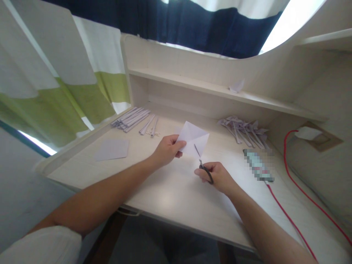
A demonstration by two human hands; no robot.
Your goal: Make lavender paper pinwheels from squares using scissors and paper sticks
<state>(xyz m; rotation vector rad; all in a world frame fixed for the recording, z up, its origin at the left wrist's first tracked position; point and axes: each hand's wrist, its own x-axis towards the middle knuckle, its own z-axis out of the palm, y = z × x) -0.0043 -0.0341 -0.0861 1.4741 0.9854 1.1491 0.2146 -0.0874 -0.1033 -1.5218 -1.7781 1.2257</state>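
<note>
**A:** From the head camera, what is in hand?

**B:** A cutting step, I'd judge. The left hand (167, 149) pinches the left corner of a white folded paper square (194, 141) between thumb and fingers and holds it up just above the desk (176, 198). The right hand (217, 176) is closed around the dark handles of a pair of scissors (202, 164), just below and right of the paper, with the blades pointing up into its lower edge.

**A:** What does the next move call for?

**B:** Probably keeping the paper taut and level while the blades follow a crease, without letting the pinching fingers stray near the blade line.

**A:** And around the paper?

**B:** Left of it and farther back lies a bundle of rolled paper sticks (132, 119); left and nearer lies a flat grey sheet (112, 149). To the paper's right sits a pile of folded paper pieces (243, 128), and below those a blurred-out flat object (258, 165) with a red cable (288, 220) running from it.

**A:** What can't you make out?

**B:** Whether the blades have bitten into the paper or only touch it: they are thin and partly hidden against it. The creases are faint. The blurred object cannot be identified, and the small white scrap on the shelf (237, 86) above the paper is too small to read.
</note>
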